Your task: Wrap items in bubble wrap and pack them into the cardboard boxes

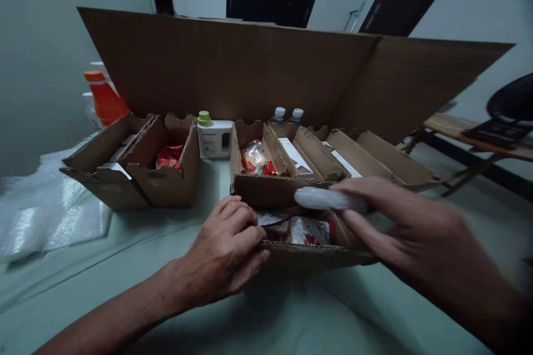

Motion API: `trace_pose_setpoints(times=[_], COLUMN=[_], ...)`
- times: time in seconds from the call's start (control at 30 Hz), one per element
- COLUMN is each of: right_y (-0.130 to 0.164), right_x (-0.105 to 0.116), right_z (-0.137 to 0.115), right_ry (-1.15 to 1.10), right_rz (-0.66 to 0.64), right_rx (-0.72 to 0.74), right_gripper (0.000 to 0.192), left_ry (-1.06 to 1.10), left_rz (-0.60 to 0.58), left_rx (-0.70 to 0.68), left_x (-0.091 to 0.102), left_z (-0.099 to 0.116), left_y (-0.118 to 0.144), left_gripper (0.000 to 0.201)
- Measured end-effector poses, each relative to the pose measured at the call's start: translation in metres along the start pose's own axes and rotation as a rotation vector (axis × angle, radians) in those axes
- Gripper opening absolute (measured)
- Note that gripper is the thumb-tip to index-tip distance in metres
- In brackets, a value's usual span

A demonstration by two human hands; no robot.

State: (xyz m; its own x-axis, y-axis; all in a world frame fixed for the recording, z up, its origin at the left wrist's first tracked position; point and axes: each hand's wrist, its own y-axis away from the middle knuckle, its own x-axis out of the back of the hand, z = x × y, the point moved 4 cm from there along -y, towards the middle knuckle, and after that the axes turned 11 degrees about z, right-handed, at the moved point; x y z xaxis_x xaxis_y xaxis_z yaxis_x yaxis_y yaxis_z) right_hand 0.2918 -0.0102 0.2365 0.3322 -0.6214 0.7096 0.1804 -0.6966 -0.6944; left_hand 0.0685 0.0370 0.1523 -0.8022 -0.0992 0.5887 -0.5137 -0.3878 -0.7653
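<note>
In front of me lies a low open cardboard box, turned sideways, with shiny white-and-red packets inside. My left hand grips its left end, fingers curled over the edge. Above the box's right part, my right hand pinches a whitish, rounded oblong item between thumb and fingers. It looks like something wrapped in clear plastic, but blur hides its kind. Right behind stands another cardboard box holding a red-and-clear food packet.
More open cardboard boxes stand left and right in a row, some holding white cartons. Between them is a white jug with a green cap. A tall cardboard panel rises behind. Bubble wrap and an orange bottle are at left.
</note>
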Motion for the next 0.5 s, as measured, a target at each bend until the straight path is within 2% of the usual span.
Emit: trace_pose_setpoints(times=[0.1,0.2,0.27,0.4,0.5], right_y=[-0.028,-0.044,-0.048,-0.047,-0.044], right_x=[-0.047,-0.088,-0.107,-0.130,-0.135], right_z=[-0.012,-0.022,-0.030,-0.038,-0.035], right_ry=[0.087,0.243,0.202,-0.043,-0.192], right_rz=[-0.268,-0.629,-0.796,-0.967,-0.984], right_rx=[0.157,0.211,0.216,0.152,0.084], right_gripper=[0.017,0.015,0.016,0.017,0.020], left_ry=[0.013,0.024,0.028,0.040,0.038], left_rz=[-0.004,-0.003,-0.001,-0.002,-0.005], left_rx=[0.005,0.002,0.001,0.004,0.001], left_x=[-0.003,-0.005,-0.004,-0.004,-0.005], left_z=[-0.004,-0.005,-0.006,-0.008,-0.009], left_y=[-0.001,-0.001,0.000,-0.001,-0.004], left_gripper=[0.012,0.011,0.011,0.011,0.012])
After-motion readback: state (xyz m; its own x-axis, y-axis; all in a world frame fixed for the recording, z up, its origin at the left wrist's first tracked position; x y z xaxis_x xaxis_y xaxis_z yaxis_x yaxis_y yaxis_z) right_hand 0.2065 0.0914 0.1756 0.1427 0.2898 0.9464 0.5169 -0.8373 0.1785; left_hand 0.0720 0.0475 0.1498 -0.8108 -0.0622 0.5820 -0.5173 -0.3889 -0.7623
